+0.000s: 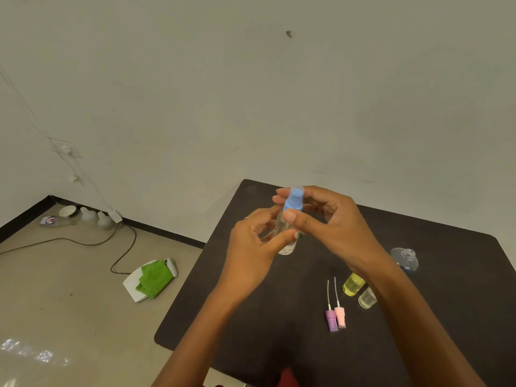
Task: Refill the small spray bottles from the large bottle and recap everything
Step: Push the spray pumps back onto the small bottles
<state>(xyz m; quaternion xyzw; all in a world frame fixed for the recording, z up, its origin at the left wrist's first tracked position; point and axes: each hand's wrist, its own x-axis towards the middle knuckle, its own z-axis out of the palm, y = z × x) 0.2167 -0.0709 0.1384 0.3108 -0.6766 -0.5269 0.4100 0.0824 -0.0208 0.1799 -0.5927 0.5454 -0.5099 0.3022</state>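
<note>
The clear spray bottle (287, 236) is held upright by the left hand (251, 247), its blue spray cap (293, 199) pinched directly above by the right hand (329, 219).

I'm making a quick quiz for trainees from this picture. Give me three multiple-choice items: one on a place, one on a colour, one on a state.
1. Where do the two loose spray tops lie?
A. on the floor
B. on the table, left of the open bottles
C. in the left hand

2. What colour is the liquid in the fuller open bottle?
A. yellow
B. red
C. blue

3. How is the blue-capped bottle?
A. lying flat on the table
B. standing alone
C. held by both hands

Key: 1 B, the purple spray top and pink spray top rest on the table; 2 A, the yellow bottle; 3 C, left hand and right hand grip the blue-capped bottle.
</note>
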